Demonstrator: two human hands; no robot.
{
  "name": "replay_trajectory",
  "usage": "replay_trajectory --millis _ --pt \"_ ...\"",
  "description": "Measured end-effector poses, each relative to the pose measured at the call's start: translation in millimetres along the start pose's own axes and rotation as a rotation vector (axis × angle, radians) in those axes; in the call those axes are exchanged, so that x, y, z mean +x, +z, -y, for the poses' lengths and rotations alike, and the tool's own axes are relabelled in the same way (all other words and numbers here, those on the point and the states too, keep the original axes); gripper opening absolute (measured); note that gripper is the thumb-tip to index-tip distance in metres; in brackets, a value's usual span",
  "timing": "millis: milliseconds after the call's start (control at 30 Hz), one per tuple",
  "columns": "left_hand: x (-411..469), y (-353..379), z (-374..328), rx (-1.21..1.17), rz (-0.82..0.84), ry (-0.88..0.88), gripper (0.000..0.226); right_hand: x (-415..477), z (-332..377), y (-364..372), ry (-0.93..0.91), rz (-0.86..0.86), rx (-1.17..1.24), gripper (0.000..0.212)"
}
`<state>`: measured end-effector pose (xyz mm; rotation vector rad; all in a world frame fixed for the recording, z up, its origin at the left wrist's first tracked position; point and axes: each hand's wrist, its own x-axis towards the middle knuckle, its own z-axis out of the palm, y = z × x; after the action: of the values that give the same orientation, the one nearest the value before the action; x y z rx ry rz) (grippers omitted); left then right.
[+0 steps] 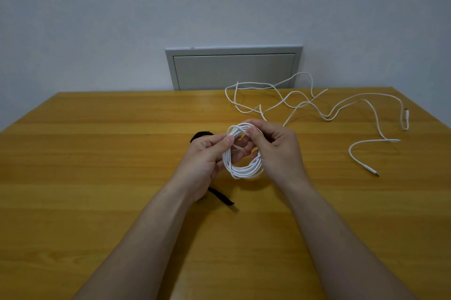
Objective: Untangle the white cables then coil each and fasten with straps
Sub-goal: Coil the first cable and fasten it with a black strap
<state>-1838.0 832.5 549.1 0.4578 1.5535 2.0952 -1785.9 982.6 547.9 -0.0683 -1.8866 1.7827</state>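
Observation:
A coiled white cable [244, 169] hangs between both hands above the middle of the wooden table [97, 153]. My left hand [207, 160] pinches its left side, thumb on top. My right hand [275, 146] grips its upper right side with curled fingers. A second white cable [317, 104] lies loose and sprawling across the table's far right, one plug [374, 173] near the right edge. One black strap [220, 198] lies on the table under my left wrist. Another black strap [201, 135] shows just beyond my left hand, partly hidden.
A grey wall panel [234, 67] sits behind the table's far edge. The loose cable's other plug [407, 114] lies near the far right corner. Bare wood stretches across the left half and the near side of the table.

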Motion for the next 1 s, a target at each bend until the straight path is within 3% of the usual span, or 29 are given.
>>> replay_trajectory --millis 167,367,567,667,833,1000 --pt "1.0 -5.2 3.3 0.218 0.059 0.063 0.029 2.0 -5.0 -3.2 0.005 -0.026 -0.067 0.017" --pt "-0.2 -6.4 2.5 0.115 0.118 0.059 0.03 1.7 -5.3 -3.8 -0.069 -0.004 -0.132 0.018" --pt "0.8 -4.1 4.6 0.075 0.019 0.008 0.028 -1.4 -4.6 -1.5 -0.14 0.028 -0.201 0.018" --pt "1.2 -6.6 4.2 0.173 -0.015 0.01 0.016 -1.4 -5.7 1.2 -0.165 0.037 -0.243 0.019" --pt "-1.5 -13.0 -1.3 0.372 0.006 -0.011 0.027 -1.5 -9.1 2.2 -0.21 0.045 -0.318 0.018" --pt "-3.3 -7.9 0.5 0.611 -0.129 0.044 0.027 -3.2 -10.4 4.9 -0.29 0.046 -0.443 0.017"
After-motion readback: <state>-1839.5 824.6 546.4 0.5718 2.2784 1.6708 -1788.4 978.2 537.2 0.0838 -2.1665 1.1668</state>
